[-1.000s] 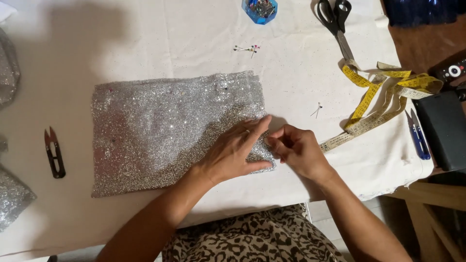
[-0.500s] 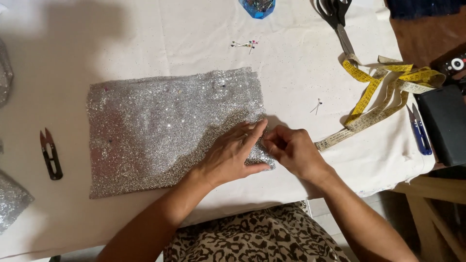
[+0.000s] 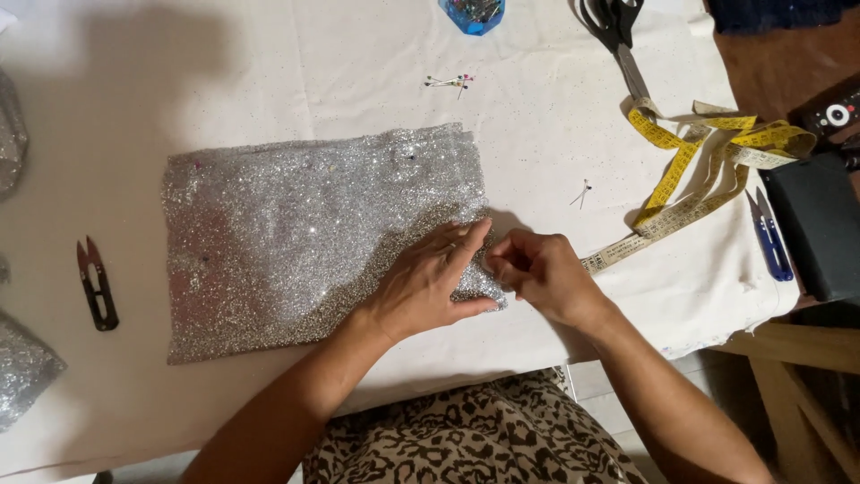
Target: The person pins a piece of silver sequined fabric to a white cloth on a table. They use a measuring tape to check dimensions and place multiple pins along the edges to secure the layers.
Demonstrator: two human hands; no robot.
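A rectangle of silver glitter fabric (image 3: 305, 233) lies flat on the white-covered table (image 3: 269, 81). My left hand (image 3: 430, 282) presses down on its lower right corner, fingers together and pointing right. My right hand (image 3: 537, 273) sits just beside that corner, its fingertips pinched at the fabric's edge; whatever small thing they pinch is hidden. Small coloured pin heads show along the fabric's left and top edges.
Several loose pins (image 3: 451, 82) and another pin (image 3: 582, 193) lie on the cloth. A blue pin holder (image 3: 473, 12), black scissors (image 3: 618, 36), a yellow tape measure (image 3: 699, 170), blue snips (image 3: 770, 237), black thread snips (image 3: 96, 282), a black case (image 3: 820, 235), a remote (image 3: 833, 112), more glitter fabric (image 3: 22, 372).
The hands stay at the fabric's lower right corner with only slight finger movement. The view has shifted a little, so everything sits slightly lower left in the picture.
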